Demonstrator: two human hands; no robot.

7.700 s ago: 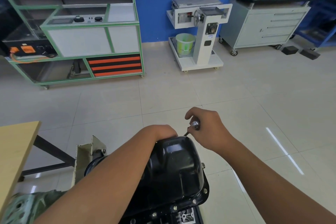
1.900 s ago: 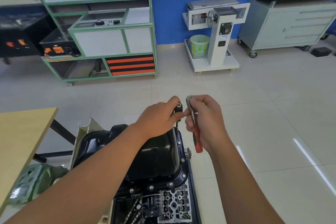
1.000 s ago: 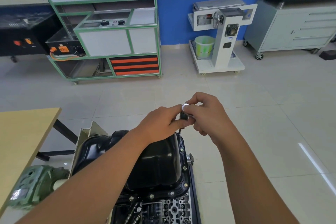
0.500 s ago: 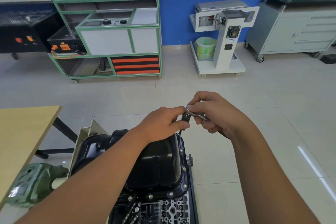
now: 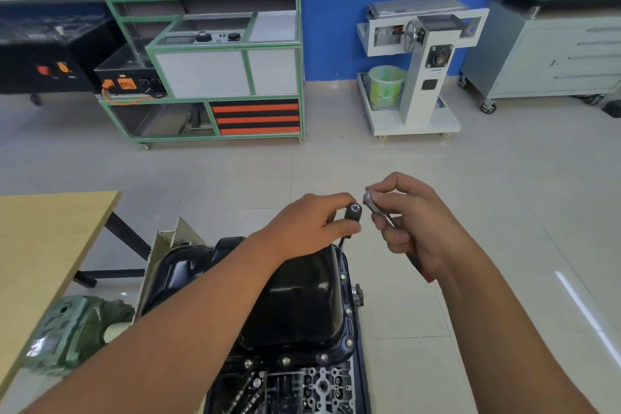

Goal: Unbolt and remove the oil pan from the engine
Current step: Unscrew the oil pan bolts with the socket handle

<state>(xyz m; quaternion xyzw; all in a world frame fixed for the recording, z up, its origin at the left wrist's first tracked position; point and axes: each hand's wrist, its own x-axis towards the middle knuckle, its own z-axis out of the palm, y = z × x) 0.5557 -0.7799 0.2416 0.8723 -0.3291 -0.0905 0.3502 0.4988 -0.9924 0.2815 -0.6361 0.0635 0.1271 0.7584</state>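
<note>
The floor is pale glossy tile carrying streaks of reflected light at the right. The far wall is white above a blue band. Against it stand a green-framed training rack with white panels and orange-and-black striped drawers, a white wheeled stand carrying a handwheel and a light green bucket, and a grey drawer cabinet on castors at the right. A light wooden tabletop on dark legs occupies the left foreground, with a green cast housing lying below its near edge. The oil pan, black and glossy, sits at lower centre, seated on the engine; its flange carries bolts along the near and right edges, and exposed engine internals show just below it. The person's left hand is held above the far right corner of the pan, thumb and fingers curled round a black socket extension that stands tilted, its thin shaft running down to the pan's far right rim; whether its tip engages a bolt cannot be told. The right hand is clenched round a ratchet wrench, the chrome head protruding beyond the thumb and forefinger and a red end of the handle showing below the palm. The ratchet head is just beside the top of the extension, with a narrow gap between them.
</note>
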